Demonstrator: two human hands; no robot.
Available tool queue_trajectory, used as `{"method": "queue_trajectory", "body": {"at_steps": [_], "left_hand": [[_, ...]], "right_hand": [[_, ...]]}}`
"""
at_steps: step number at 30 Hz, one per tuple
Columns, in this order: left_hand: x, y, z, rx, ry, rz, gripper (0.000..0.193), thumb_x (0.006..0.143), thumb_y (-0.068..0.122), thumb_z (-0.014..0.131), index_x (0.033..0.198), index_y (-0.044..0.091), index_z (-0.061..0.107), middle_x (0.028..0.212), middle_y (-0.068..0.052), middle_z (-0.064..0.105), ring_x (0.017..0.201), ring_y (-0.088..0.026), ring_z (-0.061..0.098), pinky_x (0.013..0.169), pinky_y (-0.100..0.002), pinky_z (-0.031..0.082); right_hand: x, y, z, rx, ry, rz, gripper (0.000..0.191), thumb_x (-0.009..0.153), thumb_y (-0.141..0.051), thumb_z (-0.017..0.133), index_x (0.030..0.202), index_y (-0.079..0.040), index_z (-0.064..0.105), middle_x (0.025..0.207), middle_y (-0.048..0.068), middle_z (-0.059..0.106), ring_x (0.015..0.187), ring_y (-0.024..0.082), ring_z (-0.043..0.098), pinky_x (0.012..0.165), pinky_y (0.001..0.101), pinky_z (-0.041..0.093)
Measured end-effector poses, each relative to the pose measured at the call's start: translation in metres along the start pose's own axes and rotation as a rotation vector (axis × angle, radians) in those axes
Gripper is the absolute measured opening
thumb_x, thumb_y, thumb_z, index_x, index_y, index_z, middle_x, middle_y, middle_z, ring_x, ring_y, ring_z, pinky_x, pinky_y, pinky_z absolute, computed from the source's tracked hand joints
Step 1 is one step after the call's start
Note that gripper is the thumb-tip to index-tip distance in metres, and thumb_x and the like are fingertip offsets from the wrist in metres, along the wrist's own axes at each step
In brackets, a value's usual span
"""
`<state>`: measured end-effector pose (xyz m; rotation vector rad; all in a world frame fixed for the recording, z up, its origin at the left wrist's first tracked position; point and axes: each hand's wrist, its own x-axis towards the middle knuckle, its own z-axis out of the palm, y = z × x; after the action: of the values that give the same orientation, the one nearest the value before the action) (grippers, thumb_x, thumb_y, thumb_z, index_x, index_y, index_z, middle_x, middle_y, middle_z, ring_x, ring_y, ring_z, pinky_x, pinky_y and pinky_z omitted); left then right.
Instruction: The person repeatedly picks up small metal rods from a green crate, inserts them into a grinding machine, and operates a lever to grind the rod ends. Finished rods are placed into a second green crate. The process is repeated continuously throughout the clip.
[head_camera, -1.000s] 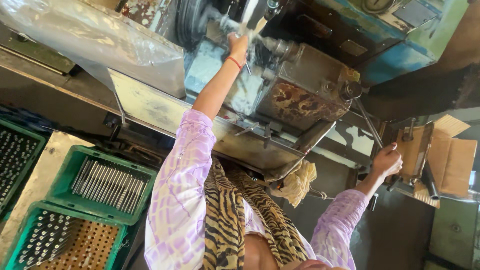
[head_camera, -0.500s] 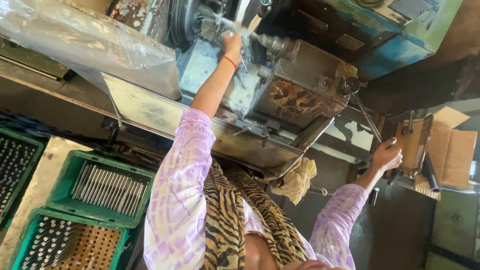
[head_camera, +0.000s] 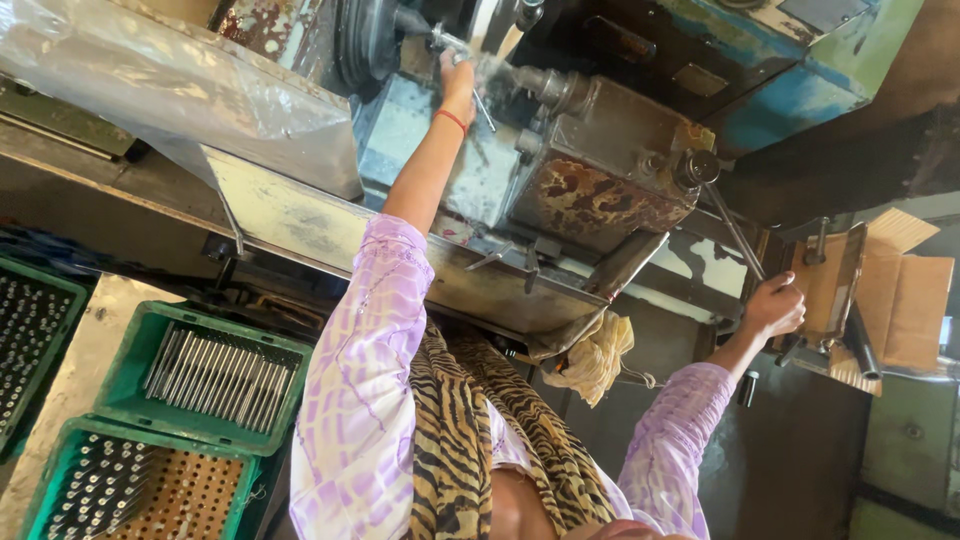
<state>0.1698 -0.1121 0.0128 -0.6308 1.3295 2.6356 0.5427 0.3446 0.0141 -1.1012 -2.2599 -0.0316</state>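
My left hand (head_camera: 458, 78) reaches up to the spindle of a worn grey and blue lathe-like machine (head_camera: 600, 150). Its fingers are closed around a thin metal rod (head_camera: 483, 108) at the chuck (head_camera: 375, 40). A red band sits on that wrist. My right hand (head_camera: 775, 305) is out to the right, gripping the end of a long metal lever (head_camera: 732, 228) that runs up to a knob on the machine body. Both arms wear lilac patterned sleeves, and a tiger-striped scarf hangs between them.
Green crates at lower left hold metal rods: one with rods lying flat (head_camera: 215, 375), one with rods standing on end (head_camera: 130, 490), and a third at the left edge (head_camera: 30, 340). A clear plastic sheet (head_camera: 180, 90) covers the machine's left side. A yellow rag (head_camera: 595, 355) hangs below, and cardboard (head_camera: 905, 290) stands at right.
Both hands stay where they were, the left at the chuck and the right on the lever. The view has shifted slightly.
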Motion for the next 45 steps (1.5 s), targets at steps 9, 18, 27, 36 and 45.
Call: {"method": "queue_trajectory", "body": {"at_steps": [9, 18, 27, 36, 45], "left_hand": [[0.003, 0.008, -0.003, -0.177, -0.141, -0.104, 0.060, 0.090, 0.010, 0.064, 0.139, 0.034, 0.039, 0.107, -0.003, 0.058, 0.080, -0.020, 0.056, 0.071, -0.043, 0.049], [0.003, -0.007, 0.014, -0.062, -0.173, -0.065, 0.037, 0.093, 0.010, 0.067, 0.124, 0.018, 0.048, 0.110, -0.006, 0.062, 0.090, -0.024, 0.064, 0.079, -0.048, 0.052], [-0.001, -0.010, 0.031, -0.163, -0.350, 0.092, 0.048, 0.091, 0.007, 0.069, 0.125, 0.019, 0.038, 0.113, -0.002, 0.056, 0.103, -0.020, 0.062, 0.094, -0.078, 0.038], [0.009, -0.015, 0.021, -0.102, -0.171, 0.018, 0.050, 0.084, 0.007, 0.068, 0.120, 0.019, 0.036, 0.103, -0.012, 0.056, 0.091, -0.027, 0.061, 0.078, -0.063, 0.056], [0.009, -0.009, 0.019, -0.002, -0.039, 0.030, 0.056, 0.081, 0.004, 0.070, 0.125, 0.016, 0.037, 0.114, -0.013, 0.052, 0.095, -0.029, 0.059, 0.085, -0.065, 0.054]], "right_hand": [[-0.020, 0.002, -0.001, -0.026, -0.051, -0.017, 0.059, 0.112, -0.038, 0.051, 0.072, 0.000, 0.071, 0.067, 0.026, 0.065, 0.066, 0.050, 0.066, 0.063, 0.0608, 0.050], [0.002, 0.004, 0.005, 0.003, 0.017, -0.008, 0.066, 0.113, -0.040, 0.050, 0.064, 0.001, 0.065, 0.061, 0.022, 0.063, 0.058, 0.043, 0.066, 0.056, 0.0559, 0.050], [0.006, 0.004, 0.014, 0.005, 0.128, -0.055, 0.058, 0.111, -0.039, 0.053, 0.067, -0.004, 0.067, 0.058, 0.017, 0.062, 0.053, 0.039, 0.064, 0.051, 0.0533, 0.047], [0.009, 0.005, 0.018, -0.017, 0.159, -0.066, 0.058, 0.111, -0.038, 0.052, 0.065, -0.005, 0.065, 0.058, 0.016, 0.062, 0.052, 0.036, 0.065, 0.050, 0.0511, 0.047], [0.013, 0.002, 0.017, -0.005, 0.156, -0.090, 0.058, 0.112, -0.036, 0.050, 0.065, -0.006, 0.062, 0.056, 0.013, 0.060, 0.050, 0.031, 0.063, 0.049, 0.0483, 0.046]]}}
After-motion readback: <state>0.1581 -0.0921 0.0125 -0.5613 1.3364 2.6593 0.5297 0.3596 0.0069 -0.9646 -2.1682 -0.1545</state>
